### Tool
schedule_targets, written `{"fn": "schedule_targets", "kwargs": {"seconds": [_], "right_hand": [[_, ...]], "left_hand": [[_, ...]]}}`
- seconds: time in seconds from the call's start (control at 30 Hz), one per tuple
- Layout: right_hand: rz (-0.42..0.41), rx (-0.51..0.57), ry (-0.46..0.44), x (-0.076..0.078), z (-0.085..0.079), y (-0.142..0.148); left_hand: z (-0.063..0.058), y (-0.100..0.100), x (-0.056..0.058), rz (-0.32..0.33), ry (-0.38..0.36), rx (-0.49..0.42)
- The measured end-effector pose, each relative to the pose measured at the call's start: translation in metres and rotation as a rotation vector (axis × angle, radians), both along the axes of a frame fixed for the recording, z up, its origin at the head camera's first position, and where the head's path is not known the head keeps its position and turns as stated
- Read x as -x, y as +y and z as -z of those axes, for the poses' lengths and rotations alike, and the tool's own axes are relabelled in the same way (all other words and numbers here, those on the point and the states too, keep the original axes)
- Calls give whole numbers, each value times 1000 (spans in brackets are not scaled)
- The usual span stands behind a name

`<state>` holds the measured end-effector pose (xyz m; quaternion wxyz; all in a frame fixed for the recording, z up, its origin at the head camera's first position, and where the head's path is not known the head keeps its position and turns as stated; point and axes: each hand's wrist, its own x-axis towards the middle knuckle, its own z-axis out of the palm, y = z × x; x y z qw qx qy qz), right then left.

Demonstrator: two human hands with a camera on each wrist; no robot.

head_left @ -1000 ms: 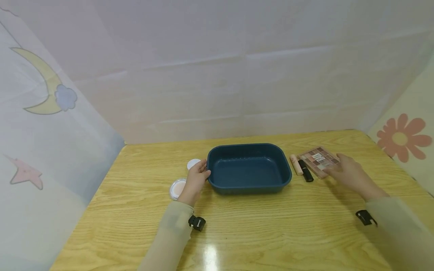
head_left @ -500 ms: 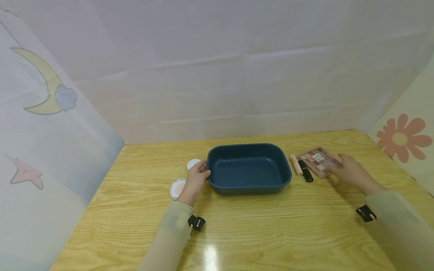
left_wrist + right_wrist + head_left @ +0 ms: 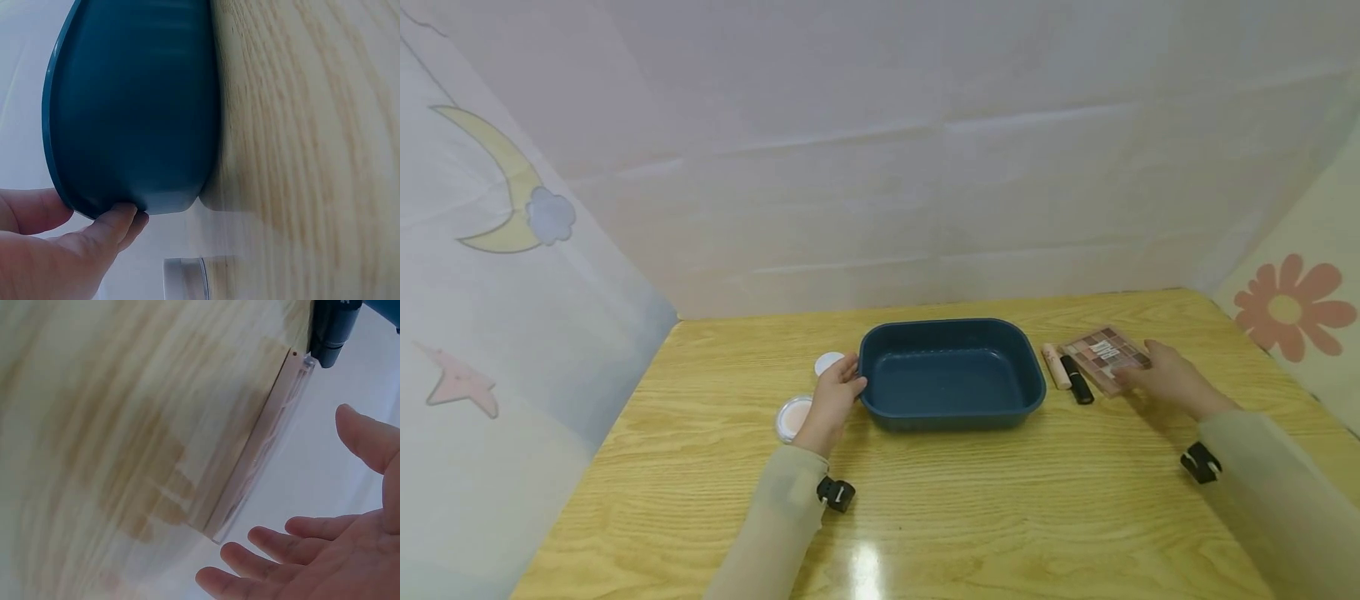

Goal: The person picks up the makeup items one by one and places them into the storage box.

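Note:
A dark blue rectangular plastic bin [image 3: 947, 383] stands on the table. My left hand [image 3: 831, 403] grips its left end, with the thumb at the rim and fingertips against the outer wall, as the left wrist view shows. On the right lies an eyeshadow palette [image 3: 1103, 354] with a clear lid. Over its right edge hovers my right hand [image 3: 1172, 379], fingers spread and a gap between them and the palette [image 3: 259, 450] in the right wrist view. Beside the palette lie a pink tube [image 3: 1057, 367] and a black lipstick [image 3: 1077, 381].
Left of the bin sit a round compact [image 3: 790, 419], partly behind my left wrist, and a small white disc [image 3: 828, 361]. A wood-grain table [image 3: 970, 517] carries everything, its back edge close to a hung cloth [image 3: 895, 192].
My right hand and forearm have shifted slightly left at the palette's right edge. The left hand keeps its hold on the bin, and the cosmetics lie as before.

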<state>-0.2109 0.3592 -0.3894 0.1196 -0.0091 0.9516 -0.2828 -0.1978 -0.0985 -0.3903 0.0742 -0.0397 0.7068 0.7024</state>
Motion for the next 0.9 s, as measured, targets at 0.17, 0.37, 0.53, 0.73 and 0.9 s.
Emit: {"fn": "schedule_targets", "kwargs": {"seconds": [0.17, 0.37, 0.53, 0.73, 0.9], "right_hand": [[-7, -20, 7, 4, 2, 0], [-34, -53, 11, 10, 7, 3], [-50, -74, 3, 17, 13, 7], [-68, -65, -26, 22, 11, 8], [-72, -73, -68, 31, 6, 9]], "left_hand": [[2, 0, 0, 5, 0, -13], [3, 0, -1, 6, -14, -5], [4, 1, -2, 6, -16, -8], [3, 1, -3, 1, -27, -7], [2, 1, -3, 3, -23, -10]]}}
